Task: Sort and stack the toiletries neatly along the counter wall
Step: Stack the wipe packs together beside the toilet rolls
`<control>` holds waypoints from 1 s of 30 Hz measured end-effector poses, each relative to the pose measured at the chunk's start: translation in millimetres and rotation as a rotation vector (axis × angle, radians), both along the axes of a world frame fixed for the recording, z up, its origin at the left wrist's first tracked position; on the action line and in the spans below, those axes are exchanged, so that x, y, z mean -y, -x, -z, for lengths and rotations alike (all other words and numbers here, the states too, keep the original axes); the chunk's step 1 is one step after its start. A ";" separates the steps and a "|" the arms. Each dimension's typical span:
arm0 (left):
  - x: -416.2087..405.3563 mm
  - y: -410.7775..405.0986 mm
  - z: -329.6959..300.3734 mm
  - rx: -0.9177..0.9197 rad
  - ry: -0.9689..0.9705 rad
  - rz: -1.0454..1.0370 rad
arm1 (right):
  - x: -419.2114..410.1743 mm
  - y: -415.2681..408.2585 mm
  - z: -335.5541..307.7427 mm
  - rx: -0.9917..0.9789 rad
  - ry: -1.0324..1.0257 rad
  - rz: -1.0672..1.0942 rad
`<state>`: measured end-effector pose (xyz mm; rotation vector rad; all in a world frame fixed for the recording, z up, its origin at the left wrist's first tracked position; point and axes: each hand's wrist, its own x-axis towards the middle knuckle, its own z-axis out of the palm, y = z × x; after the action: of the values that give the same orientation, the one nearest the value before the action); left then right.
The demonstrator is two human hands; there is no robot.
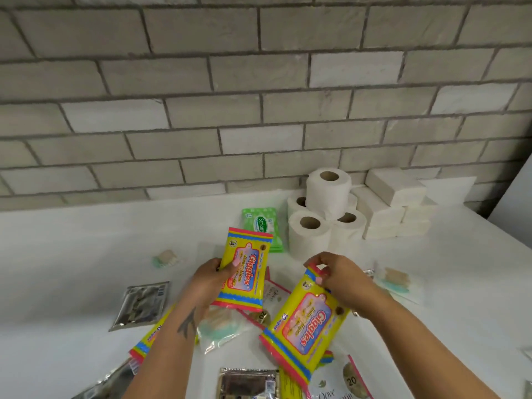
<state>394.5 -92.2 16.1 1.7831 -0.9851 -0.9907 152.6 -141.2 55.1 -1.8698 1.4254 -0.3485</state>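
Fingers: both sets are full; my left hand (208, 279) grips one Giggles wipes pack (246, 269) by its long left edge, and my right hand (338, 276) pinches a second Giggles pack (306, 329) at its top seal, so it hangs tilted.
Worktop: white worktop (86, 249), running to the brick wall (259, 96) at the far side.
Sorted stacks: toilet rolls (325, 211) piled against the wall, far right, with folded tissue packs (394, 205) stacked just to their right.
Green wipes: a small stack of green packs (260, 224) lies flat just left of the rolls, beyond the pack in my left hand.
Loose items: silver sachets (142, 305), a Dove sachet (339, 381), a third yellow pack (149, 338) under my left forearm and clear pouches (395, 280), all near me and unsorted.
Risk, right pack: I judge the corner pinch weak; the slick wrapper could slip and drop onto the clutter.
Risk, placing: soft packs stacked beside the green ones may slide, and a careless reach could nudge the roll pile.
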 end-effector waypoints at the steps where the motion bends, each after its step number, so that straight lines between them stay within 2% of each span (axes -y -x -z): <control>1: -2.8 -4.5 1.6 -0.003 0.005 -0.022 | -0.3 -7.3 8.7 0.023 -0.053 -0.014; 5: -10.5 -21.9 6.3 -0.001 0.006 -0.089 | -0.4 -31.4 39.7 -0.017 -0.067 -0.069; 11: -0.2 -47.6 13.1 0.048 -0.097 -0.123 | -2.3 -45.4 64.1 -0.259 0.076 -0.109; 15: 24.8 -66.2 23.6 0.035 -0.117 -0.111 | -5.5 -51.4 66.4 -0.383 0.100 -0.161; 18: 47.3 -70.7 23.6 0.049 -0.101 -0.143 | -4.1 -54.0 67.1 -0.353 0.077 -0.143; 24: 85.8 -75.4 30.9 0.138 -0.187 -0.184 | 6.3 -53.0 62.2 -0.163 -0.064 -0.131; 27: 88.0 -74.3 34.6 0.263 -0.194 -0.100 | 8.8 -54.8 61.3 -0.136 -0.071 -0.132; 30: 88.4 -76.0 44.4 0.592 -0.222 0.073 | 10.2 -58.0 61.5 -0.120 -0.088 -0.129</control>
<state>470.5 -180.5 -28.3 2.3094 -1.3434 -0.6358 210.6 -151.5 -6.4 -1.9264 1.3673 -0.1104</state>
